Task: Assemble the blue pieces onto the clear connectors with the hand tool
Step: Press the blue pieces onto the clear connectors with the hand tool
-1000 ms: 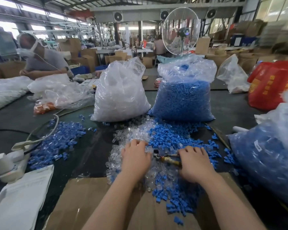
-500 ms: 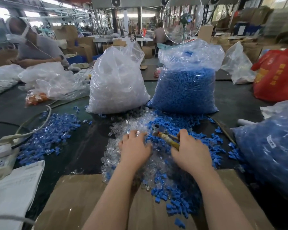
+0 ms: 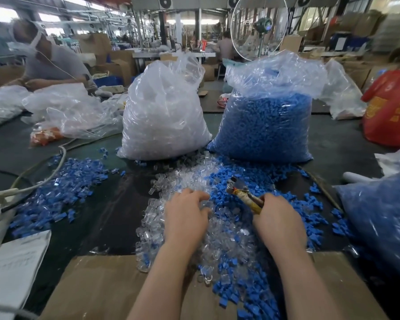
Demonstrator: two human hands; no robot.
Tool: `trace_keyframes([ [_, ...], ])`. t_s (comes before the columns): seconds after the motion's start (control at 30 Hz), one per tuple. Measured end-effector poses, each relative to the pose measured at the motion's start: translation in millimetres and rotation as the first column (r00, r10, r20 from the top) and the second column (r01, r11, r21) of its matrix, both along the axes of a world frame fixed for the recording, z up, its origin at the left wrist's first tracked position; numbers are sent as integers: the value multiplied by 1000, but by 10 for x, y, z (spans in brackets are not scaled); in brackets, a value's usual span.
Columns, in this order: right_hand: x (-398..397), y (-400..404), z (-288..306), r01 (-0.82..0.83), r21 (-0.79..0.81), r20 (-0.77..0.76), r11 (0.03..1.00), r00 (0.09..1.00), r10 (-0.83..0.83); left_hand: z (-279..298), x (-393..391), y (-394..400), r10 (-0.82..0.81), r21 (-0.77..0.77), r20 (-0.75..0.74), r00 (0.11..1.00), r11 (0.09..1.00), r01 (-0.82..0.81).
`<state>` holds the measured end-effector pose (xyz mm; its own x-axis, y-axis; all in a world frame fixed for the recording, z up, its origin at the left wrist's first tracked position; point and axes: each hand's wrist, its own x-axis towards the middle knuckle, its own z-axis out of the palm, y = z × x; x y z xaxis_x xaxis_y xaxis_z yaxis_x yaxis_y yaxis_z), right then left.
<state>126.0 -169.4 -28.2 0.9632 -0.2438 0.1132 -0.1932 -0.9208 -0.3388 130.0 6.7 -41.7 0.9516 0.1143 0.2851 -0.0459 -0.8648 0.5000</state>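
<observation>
Gripping hand tool (image 3: pixel 245 195), no legible writing.

Bright blue pieces (image 3: pixel 270 179) and colourless clear connectors (image 3: pixel 189 181) mix at frame centre on a dark, near-black mat (image 3: pixel 116 204). The hand tool (image 3: pixel 245 195) shows yellow wrapping and grey metal. Brown cardboard (image 3: pixel 97 287) fills the bottom; a red bag (image 3: pixel 390 112) with yellow print sits upper right.
</observation>
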Motion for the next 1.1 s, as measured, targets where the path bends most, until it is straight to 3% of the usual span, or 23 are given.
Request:
trace_keyframes([
  [0.47,30,59,-27,12,-95,-27,995,1000,-15,95,-63,57,-4,-240,34,999,971,13],
  [0.83,70,61,-61,12,-75,-20,997,1000,-14,78,-48,51,-26,-305,60,998,951,43],
  [1.1,78,40,-74,3,-8,91,1000,996,-2,92,-51,32,-19,-381,78,997,923,47],
])
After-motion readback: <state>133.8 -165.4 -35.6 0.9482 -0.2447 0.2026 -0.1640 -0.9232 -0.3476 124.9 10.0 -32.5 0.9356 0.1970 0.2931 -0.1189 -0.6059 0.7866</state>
